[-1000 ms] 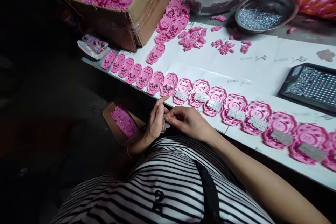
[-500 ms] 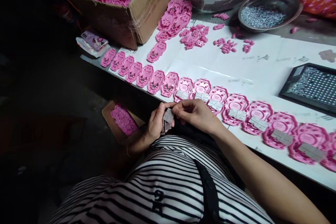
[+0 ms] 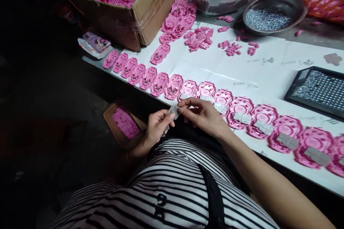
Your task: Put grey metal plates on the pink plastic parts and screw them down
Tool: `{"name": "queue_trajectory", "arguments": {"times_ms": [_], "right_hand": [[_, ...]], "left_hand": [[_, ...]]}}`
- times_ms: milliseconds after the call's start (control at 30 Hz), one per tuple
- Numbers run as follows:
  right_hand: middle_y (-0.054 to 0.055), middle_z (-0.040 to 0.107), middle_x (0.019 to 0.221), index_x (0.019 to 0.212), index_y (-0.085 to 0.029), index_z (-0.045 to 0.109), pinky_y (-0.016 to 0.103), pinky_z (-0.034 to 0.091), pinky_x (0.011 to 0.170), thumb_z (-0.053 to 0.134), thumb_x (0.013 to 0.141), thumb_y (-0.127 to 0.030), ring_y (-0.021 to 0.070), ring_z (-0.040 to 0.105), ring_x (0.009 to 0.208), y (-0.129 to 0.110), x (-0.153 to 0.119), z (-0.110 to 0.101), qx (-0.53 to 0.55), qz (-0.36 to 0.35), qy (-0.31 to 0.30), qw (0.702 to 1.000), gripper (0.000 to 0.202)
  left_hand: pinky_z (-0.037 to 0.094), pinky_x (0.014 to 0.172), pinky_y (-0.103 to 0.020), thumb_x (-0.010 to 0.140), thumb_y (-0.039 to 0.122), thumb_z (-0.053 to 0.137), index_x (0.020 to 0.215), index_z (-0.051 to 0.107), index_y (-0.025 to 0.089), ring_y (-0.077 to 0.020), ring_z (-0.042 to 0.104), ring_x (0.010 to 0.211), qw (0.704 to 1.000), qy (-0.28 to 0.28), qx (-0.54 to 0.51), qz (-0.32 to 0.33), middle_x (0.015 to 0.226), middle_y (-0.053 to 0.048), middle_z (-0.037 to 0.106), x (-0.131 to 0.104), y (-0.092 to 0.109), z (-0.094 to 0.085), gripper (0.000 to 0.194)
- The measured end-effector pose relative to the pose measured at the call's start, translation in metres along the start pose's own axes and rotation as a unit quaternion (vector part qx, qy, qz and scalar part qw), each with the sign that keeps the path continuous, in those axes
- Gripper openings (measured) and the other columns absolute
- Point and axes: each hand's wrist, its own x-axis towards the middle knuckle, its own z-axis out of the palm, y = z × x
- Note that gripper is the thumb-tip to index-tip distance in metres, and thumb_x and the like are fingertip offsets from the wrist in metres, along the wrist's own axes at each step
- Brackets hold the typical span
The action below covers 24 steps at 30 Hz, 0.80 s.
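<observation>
The white paper-covered table point(image 3: 268, 61) ran from near right to far left, with a cardboard box point(image 3: 145, 10) of pink parts at its far left and a metal bowl point(image 3: 274, 12) of small silvery fasteners at the far side. A row of pink housings point(image 3: 242, 111) lay along the near edge; those to the right carried grey inserts, those to the left did not. Below the edge, the left hand point(image 3: 156, 128) was curled around a small stack of grey plates, while the right hand point(image 3: 201, 114) pinched one grey plate point(image 3: 174, 111) between thumb and fingertips, just in front of the nearest housing without an insert point(image 3: 173, 86). Judged risks: the pinched plate hung beyond the table edge, so a slip would likely drop it into the dark floor space; the loosely cupped stack could also spill. Faint grey print repeated on the paper, too small to read; lettering on the striped shirt point(image 3: 166, 193) was cut off and illegible.
</observation>
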Motion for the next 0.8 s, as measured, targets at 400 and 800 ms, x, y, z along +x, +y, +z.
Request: {"name": "queue_trajectory", "arguments": {"times_ms": [400, 800], "right_hand": [[0.003, 0.061, 0.074, 0.089, -0.016, 0.056, 0.021, 0.044, 0.048, 0.067, 0.082, -0.049, 0.0142, 0.06, 0.061, -0.009, 0.016, -0.004, 0.042, -0.055, 0.017, 0.997, 0.035], [0.002, 0.067, 0.069, 0.075, -0.014, 0.069, 0.024, 0.043, 0.059, 0.07, 0.075, -0.021, 0.0154, 0.058, 0.063, -0.019, 0.097, -0.032, -0.24, -0.04, -0.058, 0.968, 0.007]], "left_hand": [[0.018, 0.031, -0.015, 0.072, 0.052, 0.072, 0.078, 0.057, 0.014, 0.0002, 0.033, 0.032, 0.992, 0.055, -0.11, 0.001, 0.063, -0.001, 0.066, 0.006, 0.004, 0.002, 0.04], [0.018, 0.031, -0.015, 0.076, 0.053, 0.069, 0.079, 0.069, 0.013, 0.0002, 0.028, 0.034, 0.996, 0.074, -0.049, -0.017, 0.065, -0.005, 0.068, 0.014, -0.007, -0.014, 0.04]]}}
